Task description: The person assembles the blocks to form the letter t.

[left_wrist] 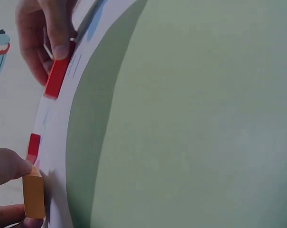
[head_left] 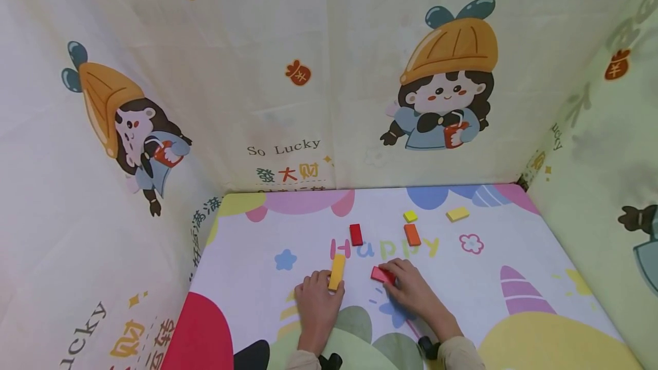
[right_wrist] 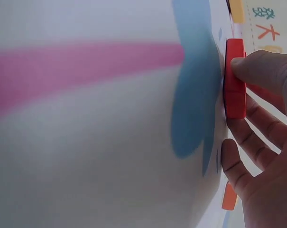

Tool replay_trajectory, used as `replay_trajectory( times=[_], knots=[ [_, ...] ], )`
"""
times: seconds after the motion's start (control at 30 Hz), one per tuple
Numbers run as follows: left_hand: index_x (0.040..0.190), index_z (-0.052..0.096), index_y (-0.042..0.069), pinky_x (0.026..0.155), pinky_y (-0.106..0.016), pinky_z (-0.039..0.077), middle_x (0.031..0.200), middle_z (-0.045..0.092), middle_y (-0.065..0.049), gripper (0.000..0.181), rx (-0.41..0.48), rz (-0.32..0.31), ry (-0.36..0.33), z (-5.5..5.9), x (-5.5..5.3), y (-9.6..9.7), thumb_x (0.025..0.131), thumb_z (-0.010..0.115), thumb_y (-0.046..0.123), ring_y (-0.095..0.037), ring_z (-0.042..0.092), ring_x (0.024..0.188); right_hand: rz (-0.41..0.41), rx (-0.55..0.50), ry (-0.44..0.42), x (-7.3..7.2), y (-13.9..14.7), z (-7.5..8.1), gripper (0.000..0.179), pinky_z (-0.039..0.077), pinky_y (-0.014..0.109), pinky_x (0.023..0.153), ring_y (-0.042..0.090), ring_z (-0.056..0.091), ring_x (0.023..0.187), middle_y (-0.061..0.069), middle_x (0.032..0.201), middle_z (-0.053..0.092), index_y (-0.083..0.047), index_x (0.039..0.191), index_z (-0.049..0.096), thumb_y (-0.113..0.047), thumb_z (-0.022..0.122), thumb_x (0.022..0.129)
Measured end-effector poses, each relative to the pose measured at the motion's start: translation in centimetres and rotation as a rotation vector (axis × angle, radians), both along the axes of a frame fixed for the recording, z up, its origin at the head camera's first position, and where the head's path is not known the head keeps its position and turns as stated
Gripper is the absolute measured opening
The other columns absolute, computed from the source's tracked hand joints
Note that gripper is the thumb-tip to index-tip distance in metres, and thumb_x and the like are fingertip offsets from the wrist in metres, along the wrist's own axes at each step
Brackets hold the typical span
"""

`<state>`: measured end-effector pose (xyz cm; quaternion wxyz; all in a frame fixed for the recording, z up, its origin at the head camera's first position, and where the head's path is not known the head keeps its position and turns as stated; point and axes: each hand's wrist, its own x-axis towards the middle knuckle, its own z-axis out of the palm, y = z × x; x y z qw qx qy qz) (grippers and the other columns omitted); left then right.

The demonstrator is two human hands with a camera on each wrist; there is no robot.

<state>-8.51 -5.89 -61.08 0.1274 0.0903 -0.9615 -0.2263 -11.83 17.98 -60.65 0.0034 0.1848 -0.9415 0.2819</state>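
Count: six blocks, two held. My left hand (head_left: 317, 303) pinches one orange-yellow block (head_left: 336, 272), thumb against fingers; my right hand (head_left: 413, 291) pinches one pinkish-red block (head_left: 378, 274), its left end protruding. Ahead, between my hands: one dark red block (head_left: 356, 234). Ahead of my right: one orange block (head_left: 412, 234), one small yellow block (head_left: 410, 216) just past it; farther right, one pale-yellow block (head_left: 457, 213). A gap separates my hands; the tabletop (head_left: 452, 278) extends right of them, its far edge beyond all blocks.
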Motion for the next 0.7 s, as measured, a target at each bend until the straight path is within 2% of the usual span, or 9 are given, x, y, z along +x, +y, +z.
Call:
replay_trajectory(
  times=[0.13, 0.37, 0.7],
  knots=[
    [0.106, 0.073, 0.017, 0.086, -0.045, 0.042, 0.096, 0.073, 0.000, 0.040, -0.023, 0.007, -0.045, 0.1, 0.3, 0.8, 0.082, 0.086, 0.046, -0.021, 0.058, 0.086, -0.003, -0.009, -0.021, -0.4, 0.0, 0.3, 0.045, 0.055, 0.036, 0.092, 0.015, 0.055, 0.109, 0.000, 0.122, 0.068, -0.015, 0.132, 0.070, -0.017, 0.082, 0.089],
    [0.104, 0.070, 0.018, 0.085, -0.044, 0.041, 0.094, 0.072, 0.002, 0.043, -0.052, 0.003, -0.097, 0.1, 0.6, 1.8, 0.081, 0.085, 0.051, -0.019, 0.058, 0.085, -0.004, 0.001, -0.006, -1.3, 0.0, 0.2, 0.044, 0.055, 0.042, 0.097, 0.017, 0.056, 0.109, 0.002, 0.123, 0.068, -0.015, 0.131, 0.070, -0.015, 0.082, 0.089],
    [0.101, 0.067, 0.018, 0.084, -0.043, 0.040, 0.091, 0.070, 0.002, 0.044, -0.091, -0.037, -0.067, -0.1, 1.0, 2.7, 0.082, 0.082, 0.054, -0.020, 0.060, 0.084, -0.016, 0.003, -0.056, -2.3, -0.4, 0.2, 0.044, 0.055, 0.044, 0.102, 0.019, 0.056, 0.116, 0.001, 0.128, 0.068, -0.016, 0.133, 0.070, -0.015, 0.081, 0.090]
  ],
)
